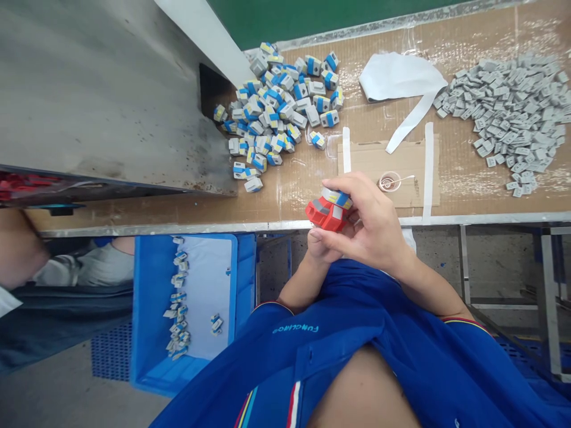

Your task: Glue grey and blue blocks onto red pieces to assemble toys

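At centre, I see the right hand [377, 217] pinching a red piece [329, 222] and a white, blue and yellow block [339, 198] together near the front edge of the cardboard-covered table [285, 206]; the left hand [322, 252], partly hidden, lies just beneath. On the table I note a heap of similar blocks [276, 110] at left, a white sheet [399, 76], and a pile of grey parts [520, 107] at right. A blue crate [246, 279] stands at lower left.

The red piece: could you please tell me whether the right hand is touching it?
Touching: the head view shows the right hand with its thumb against the red piece.
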### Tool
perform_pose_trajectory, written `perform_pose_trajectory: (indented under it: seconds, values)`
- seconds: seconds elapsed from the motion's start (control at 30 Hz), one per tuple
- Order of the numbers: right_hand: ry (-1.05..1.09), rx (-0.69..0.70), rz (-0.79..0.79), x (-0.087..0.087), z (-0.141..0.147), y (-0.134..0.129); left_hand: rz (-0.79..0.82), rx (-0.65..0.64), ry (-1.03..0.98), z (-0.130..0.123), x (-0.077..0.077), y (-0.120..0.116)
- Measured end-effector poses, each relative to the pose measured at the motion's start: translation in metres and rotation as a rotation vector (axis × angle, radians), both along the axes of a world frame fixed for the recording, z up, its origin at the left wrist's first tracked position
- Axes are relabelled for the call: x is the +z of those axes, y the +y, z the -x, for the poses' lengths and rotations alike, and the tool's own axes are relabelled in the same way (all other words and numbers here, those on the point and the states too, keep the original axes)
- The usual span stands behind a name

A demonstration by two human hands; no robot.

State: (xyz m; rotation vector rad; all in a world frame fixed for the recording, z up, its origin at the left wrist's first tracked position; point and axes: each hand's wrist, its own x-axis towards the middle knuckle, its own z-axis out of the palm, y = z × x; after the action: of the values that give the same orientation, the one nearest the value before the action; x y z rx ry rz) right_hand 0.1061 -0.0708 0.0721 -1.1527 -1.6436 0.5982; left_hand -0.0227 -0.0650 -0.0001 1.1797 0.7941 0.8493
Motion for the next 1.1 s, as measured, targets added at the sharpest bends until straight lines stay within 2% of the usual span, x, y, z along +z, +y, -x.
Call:
perform_pose_trajectory:
  seconds: [0.07, 0.13, 0.3, 0.53, 0.63, 0.77, 0.93, 1.1]
  values:
    - [-0.018, -0.005, 0.014, -0.001, -0.005, -0.001, 0.015, 0.048, -0.149, 0.007, -0.005, 0.008]
    - [-0.042, -0.036, 0.012, -0.004, -0.009, -0.001, -0.024, 0.099, -0.202, 0.016, -0.003, 0.02]
    - [-0.055, -0.01, 0.006, -0.016, -0.02, -0.005, -0.334, 0.221, -0.022, 0.038, 0.01, 0.04]
    - [-0.021, 0.05, -0.074, -0.025, -0.034, -0.008, -0.64, 0.209, 0.138, 0.041, 0.024, 0.04]
    - [-0.017, 0.053, -0.105, -0.023, -0.036, -0.009, -0.694, 0.223, 0.109, 0.038, 0.027, 0.038]
    - [-0.037, -0.026, -0.188, -0.023, -0.031, -0.009, -0.704, 0.277, 0.127, 0.033, 0.03, 0.032]
    - [-0.028, -0.084, -0.277, -0.026, -0.026, -0.011, -0.782, 0.272, 0.086, 0.029, 0.034, 0.028]
    - [-0.056, -0.089, -0.283, -0.028, -0.026, -0.014, -0.856, 0.3, 0.107, 0.027, 0.034, 0.029]
